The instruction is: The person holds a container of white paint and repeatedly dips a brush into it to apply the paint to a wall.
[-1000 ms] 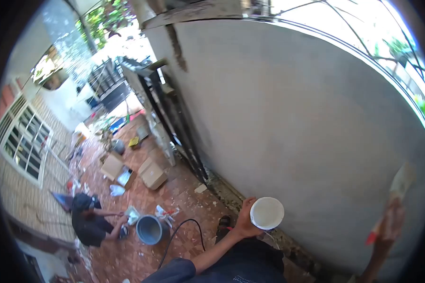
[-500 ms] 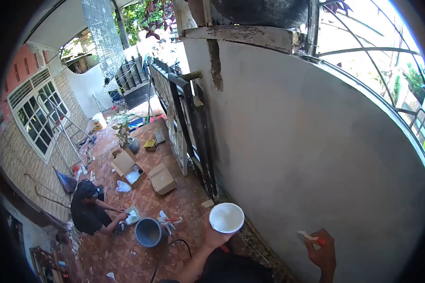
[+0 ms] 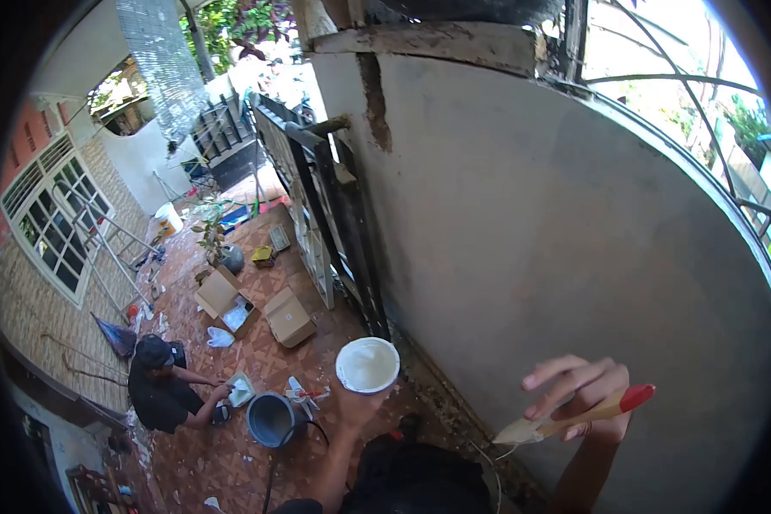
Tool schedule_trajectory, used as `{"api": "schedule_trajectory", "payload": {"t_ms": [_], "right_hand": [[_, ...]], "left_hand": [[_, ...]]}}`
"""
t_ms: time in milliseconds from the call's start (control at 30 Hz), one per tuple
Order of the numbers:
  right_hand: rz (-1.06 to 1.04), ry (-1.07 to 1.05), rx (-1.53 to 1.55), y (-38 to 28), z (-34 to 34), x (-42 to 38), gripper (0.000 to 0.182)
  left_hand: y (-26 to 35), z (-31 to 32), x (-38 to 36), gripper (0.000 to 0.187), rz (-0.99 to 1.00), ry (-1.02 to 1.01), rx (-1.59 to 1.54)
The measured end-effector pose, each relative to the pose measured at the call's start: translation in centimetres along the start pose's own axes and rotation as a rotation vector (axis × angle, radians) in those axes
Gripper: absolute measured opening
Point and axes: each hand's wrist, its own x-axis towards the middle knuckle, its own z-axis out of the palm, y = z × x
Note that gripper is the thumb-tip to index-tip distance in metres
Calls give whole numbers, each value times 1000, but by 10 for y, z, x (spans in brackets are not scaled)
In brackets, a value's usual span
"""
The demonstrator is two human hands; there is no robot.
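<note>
My left hand (image 3: 357, 406) holds up a white tub (image 3: 367, 366) from below and the side, with white paste or paint inside. At the lower right, my right hand (image 3: 584, 396) grips a brush (image 3: 574, 417) with a wooden handle, a red end and pale bristles that point left and down. Some fingers of that hand are raised and bent above the handle. Behind the brush stands a grey plastered wall (image 3: 522, 231). A gap separates the brush from the tub.
A person (image 3: 164, 390) crouches at the left beside a grey bucket (image 3: 271, 420). Cardboard boxes (image 3: 289, 317), a potted plant (image 3: 230, 256) and a ladder (image 3: 111, 244) stand farther off. A dark metal gate (image 3: 325, 206) adjoins the wall.
My right hand has risen nearer the camera, and the brush has turned, its bristles now lower left. My left hand and the tub have shifted left and up. The view has tilted slightly.
</note>
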Motion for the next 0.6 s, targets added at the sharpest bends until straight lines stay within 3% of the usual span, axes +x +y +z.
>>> {"api": "schedule_trajectory", "payload": {"t_ms": [100, 200, 600], "right_hand": [[-206, -163, 55, 6, 3, 49, 23], [-219, -129, -15, -5, 25, 84, 25], [-347, -192, 30, 23, 33, 102, 26]], "left_hand": [[-14, -8, -3, 51, -30, -26, 129], [-33, -13, -5, 54, -88, -33, 261], [-65, -9, 30, 57, -140, -106, 162]]}}
